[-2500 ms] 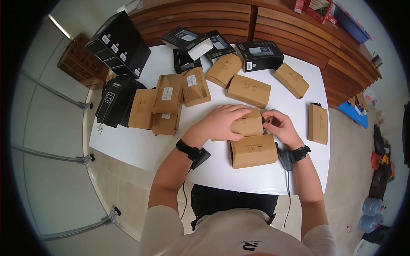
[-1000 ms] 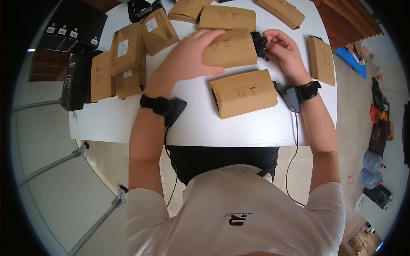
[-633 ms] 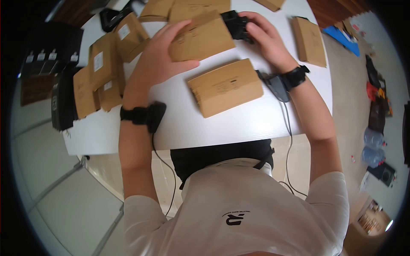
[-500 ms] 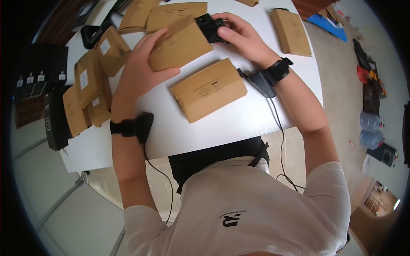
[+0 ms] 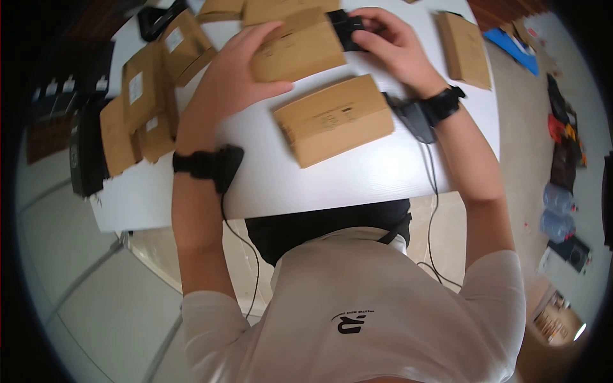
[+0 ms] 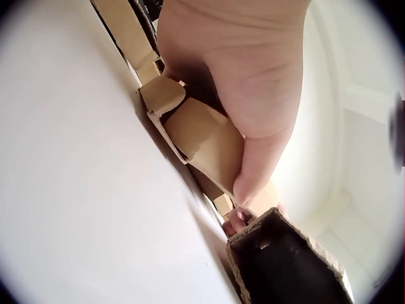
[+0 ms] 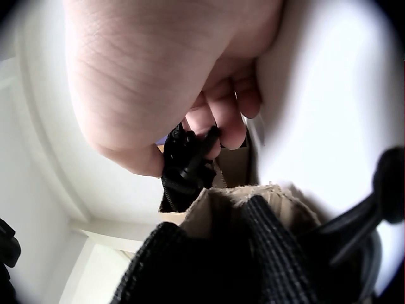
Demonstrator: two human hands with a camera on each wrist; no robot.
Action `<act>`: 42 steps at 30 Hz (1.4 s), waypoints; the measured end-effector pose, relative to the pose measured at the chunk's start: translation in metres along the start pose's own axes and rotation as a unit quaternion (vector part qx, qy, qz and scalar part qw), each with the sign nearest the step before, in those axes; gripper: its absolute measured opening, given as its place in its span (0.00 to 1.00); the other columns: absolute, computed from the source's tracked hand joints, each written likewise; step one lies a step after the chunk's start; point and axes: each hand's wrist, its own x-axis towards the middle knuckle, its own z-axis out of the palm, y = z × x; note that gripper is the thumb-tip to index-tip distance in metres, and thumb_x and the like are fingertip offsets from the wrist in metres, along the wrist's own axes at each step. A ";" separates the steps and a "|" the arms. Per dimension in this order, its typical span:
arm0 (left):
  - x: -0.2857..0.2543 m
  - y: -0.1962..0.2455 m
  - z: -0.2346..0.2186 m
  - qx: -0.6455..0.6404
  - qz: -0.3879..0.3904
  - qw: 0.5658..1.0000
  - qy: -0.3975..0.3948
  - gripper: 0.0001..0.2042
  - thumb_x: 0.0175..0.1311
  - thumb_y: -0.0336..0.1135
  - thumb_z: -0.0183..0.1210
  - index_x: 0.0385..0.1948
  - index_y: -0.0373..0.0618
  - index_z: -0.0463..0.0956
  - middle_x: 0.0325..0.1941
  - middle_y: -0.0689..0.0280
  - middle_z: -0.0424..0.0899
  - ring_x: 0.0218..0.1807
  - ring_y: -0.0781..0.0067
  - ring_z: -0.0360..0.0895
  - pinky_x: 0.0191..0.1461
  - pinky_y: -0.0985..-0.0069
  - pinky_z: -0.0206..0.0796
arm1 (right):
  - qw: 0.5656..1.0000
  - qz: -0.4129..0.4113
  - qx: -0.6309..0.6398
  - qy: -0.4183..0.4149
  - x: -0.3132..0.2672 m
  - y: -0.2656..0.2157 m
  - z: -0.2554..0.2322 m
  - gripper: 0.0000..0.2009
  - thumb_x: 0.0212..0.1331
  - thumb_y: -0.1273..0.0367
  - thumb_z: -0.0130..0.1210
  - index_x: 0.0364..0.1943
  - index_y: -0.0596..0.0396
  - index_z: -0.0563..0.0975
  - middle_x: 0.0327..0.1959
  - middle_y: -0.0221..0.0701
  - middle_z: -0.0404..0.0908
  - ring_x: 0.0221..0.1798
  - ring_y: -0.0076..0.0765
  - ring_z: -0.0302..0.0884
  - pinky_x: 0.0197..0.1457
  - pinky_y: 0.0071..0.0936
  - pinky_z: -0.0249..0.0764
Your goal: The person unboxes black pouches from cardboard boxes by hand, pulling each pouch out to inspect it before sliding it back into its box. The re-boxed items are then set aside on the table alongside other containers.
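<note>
My left hand (image 5: 233, 76) grips a brown cardboard box (image 5: 300, 51) from its left end, thumb along the near side and fingers over the top. In the left wrist view, the box's flaps (image 6: 199, 126) stand open at the end by the palm. My right hand (image 5: 399, 48) pinches a black bundle (image 5: 345, 30) that sticks out of the box's right end. Up close in the right wrist view, the black bundle (image 7: 186, 168) looks like folded strap or cable; its exact kind is unclear. Nearer the body lies a second cardboard box (image 5: 335, 121), its torn open end dark inside.
More cardboard boxes (image 5: 142, 89) stand in a group at the left, beside black boxes (image 5: 88, 156). Another brown box (image 5: 464, 51) lies near the white table's (image 5: 319, 188) right edge. Cables (image 5: 434, 172) trail from both wrist cameras.
More of the black bundle shows outside the box than 2.5 s ago, with the right hand pinching it. The held box has moved away from the second box. The head view has shifted.
</note>
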 end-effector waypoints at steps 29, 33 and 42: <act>-0.006 0.005 -0.004 -0.055 0.023 0.996 0.062 0.39 0.44 0.47 0.74 0.63 0.51 0.71 0.60 0.58 0.77 0.60 0.57 0.75 0.63 0.65 0.69 | 0.921 0.020 0.333 0.202 0.021 0.004 -0.015 0.09 0.66 0.66 0.46 0.42 0.55 0.74 0.33 0.29 0.80 0.29 0.26 0.73 0.35 0.28 0.70; -0.007 0.010 -0.020 -0.157 -0.102 0.982 0.002 0.40 0.43 0.33 0.74 0.65 0.49 0.68 0.61 0.60 0.76 0.61 0.65 0.73 0.65 0.70 0.66 | 0.879 0.005 0.453 0.150 0.017 0.010 -0.038 0.09 0.61 0.64 0.48 0.38 0.54 0.73 0.27 0.29 0.77 0.21 0.27 0.65 0.31 0.28 0.65; 0.000 0.005 -0.024 -0.174 -0.045 0.984 0.002 0.42 0.37 0.28 0.71 0.64 0.47 0.67 0.61 0.62 0.74 0.63 0.64 0.71 0.67 0.72 0.64 | 0.883 0.001 0.421 0.207 0.021 0.003 -0.024 0.06 0.60 0.65 0.47 0.35 0.48 0.73 0.27 0.27 0.78 0.25 0.26 0.71 0.27 0.24 0.64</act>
